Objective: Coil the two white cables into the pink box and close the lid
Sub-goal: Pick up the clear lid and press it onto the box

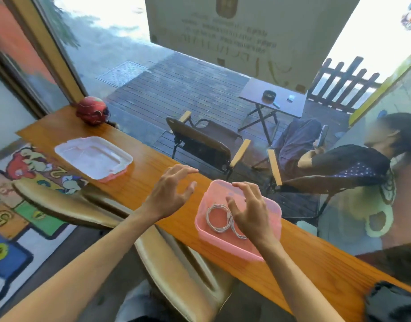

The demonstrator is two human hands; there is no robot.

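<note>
Right hand (pixel 248 212) hovers spread above box (pixel 273 219) on desk (pixel 153 163), grip empty. Cables (pixel 217 218) coiled inside. Left hand (pixel 168 190) spread, empty. Lid (pixel 93 156) lies far left; likely light, flexible; take by edges.

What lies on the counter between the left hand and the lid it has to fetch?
Nothing visible. The left hand hovers open over bare wooden counter, and the lid lies apart to its left with only clear counter between. The red ornament sits farther back, off that path.
</note>
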